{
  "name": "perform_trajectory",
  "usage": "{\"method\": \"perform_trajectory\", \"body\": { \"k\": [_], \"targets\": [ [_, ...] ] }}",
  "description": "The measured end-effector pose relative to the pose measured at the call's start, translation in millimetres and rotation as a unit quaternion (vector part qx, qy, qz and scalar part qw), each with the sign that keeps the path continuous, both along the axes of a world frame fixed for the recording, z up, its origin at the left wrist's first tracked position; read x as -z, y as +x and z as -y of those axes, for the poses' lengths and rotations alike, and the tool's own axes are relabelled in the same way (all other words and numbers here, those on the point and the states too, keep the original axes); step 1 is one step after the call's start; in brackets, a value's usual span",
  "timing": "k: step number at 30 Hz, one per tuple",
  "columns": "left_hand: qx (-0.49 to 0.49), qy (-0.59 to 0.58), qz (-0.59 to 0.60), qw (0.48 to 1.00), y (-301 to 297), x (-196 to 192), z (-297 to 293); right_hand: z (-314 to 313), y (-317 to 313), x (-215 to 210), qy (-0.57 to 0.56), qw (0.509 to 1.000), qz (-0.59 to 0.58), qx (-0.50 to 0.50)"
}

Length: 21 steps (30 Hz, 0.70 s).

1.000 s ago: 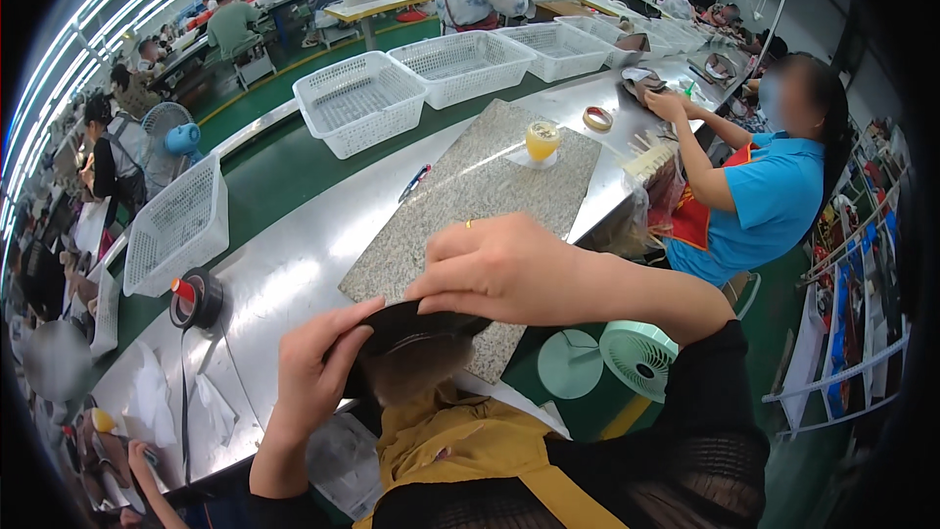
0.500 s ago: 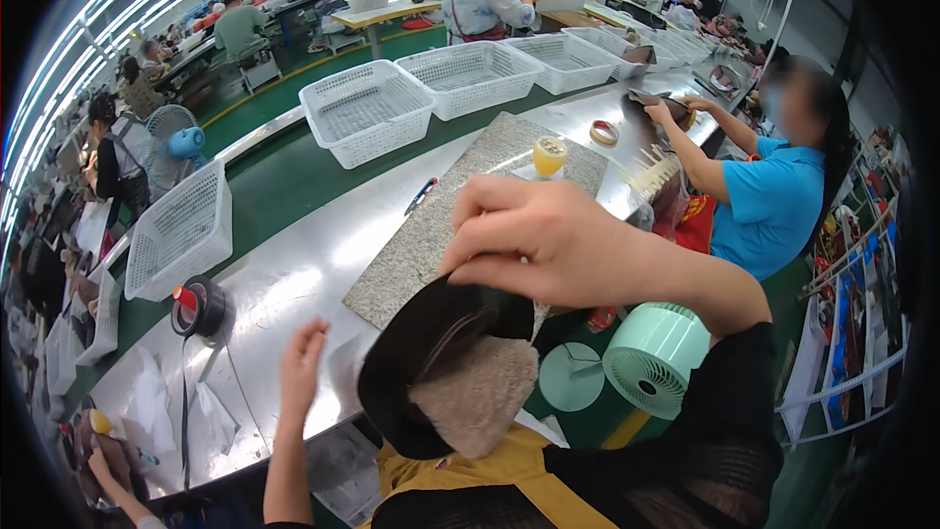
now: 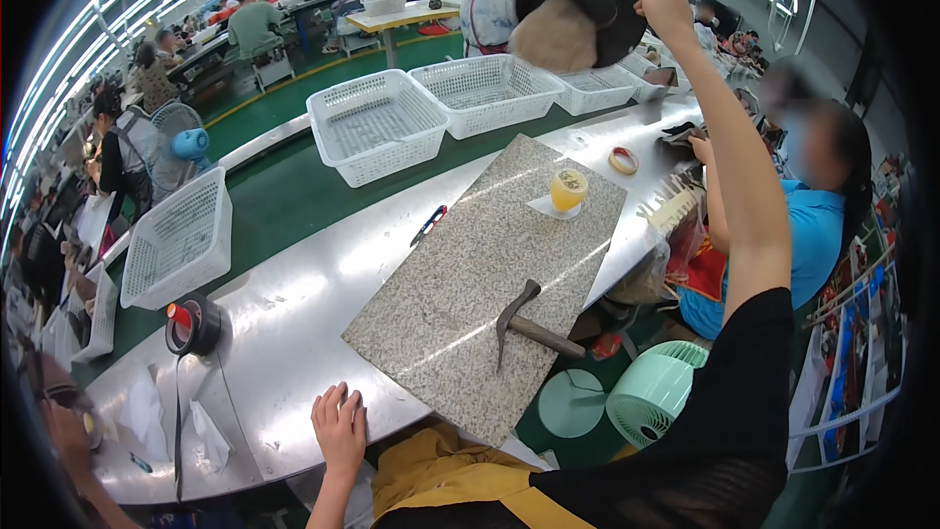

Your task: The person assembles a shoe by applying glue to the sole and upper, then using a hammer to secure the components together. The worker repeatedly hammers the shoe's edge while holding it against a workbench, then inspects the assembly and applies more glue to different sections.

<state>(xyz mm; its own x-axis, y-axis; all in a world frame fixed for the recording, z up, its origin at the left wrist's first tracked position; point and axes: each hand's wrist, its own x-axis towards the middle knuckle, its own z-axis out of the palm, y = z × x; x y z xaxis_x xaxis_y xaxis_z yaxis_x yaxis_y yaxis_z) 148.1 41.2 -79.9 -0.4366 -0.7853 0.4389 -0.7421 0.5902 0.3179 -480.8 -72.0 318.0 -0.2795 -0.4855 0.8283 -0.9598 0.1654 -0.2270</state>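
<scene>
My right hand [image 3: 663, 10] is raised far out over the far side of the table, its fingers pinching the edge of a black fleece-lined piece [image 3: 609, 2]. The piece hangs with its fuzzy beige lining toward me, slightly blurred, in front of the white baskets; its exact kind is unclear. My left hand [image 3: 340, 424] rests at the near edge of the metal table with fingers stretched out and nothing in it. Between my arms lies a speckled stone slab [image 3: 446, 323]. On it are a hammer [image 3: 534, 329] with a wooden handle and a cup of yellow stuff [image 3: 568, 190].
White plastic baskets [image 3: 377, 127] line the table's far side. A tape roll [image 3: 623, 160], a pen-like tool [image 3: 428, 225] and a black roll [image 3: 199, 325] with a strip lie about. A co-worker in blue [image 3: 813, 235] sits at right, near a green fan [image 3: 651, 397].
My right hand has swung up and away from my lap, carrying the black fleece-lined piece toward the baskets. The hammer on the slab has come into view. My left hand has lowered onto the table edge.
</scene>
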Motion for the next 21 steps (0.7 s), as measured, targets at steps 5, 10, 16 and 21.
{"method": "perform_trajectory", "body": {
  "k": [5,10,16,21],
  "targets": [
    [-0.006,0.002,0.005,1.000,-3,-3,0,25,8,102,0.084,0.995,-0.041,-0.016],
    [-0.009,-0.001,-0.005,1.000,-2,-9,2,-30,114,227,0.270,0.931,0.045,-0.240],
    [-0.007,-0.007,-0.037,0.999,7,4,5,-137,225,261,0.449,0.835,0.010,-0.317],
    [0.065,-0.003,-0.092,0.994,20,-20,-8,-203,247,285,0.508,0.820,0.032,-0.261]
  ]
}}
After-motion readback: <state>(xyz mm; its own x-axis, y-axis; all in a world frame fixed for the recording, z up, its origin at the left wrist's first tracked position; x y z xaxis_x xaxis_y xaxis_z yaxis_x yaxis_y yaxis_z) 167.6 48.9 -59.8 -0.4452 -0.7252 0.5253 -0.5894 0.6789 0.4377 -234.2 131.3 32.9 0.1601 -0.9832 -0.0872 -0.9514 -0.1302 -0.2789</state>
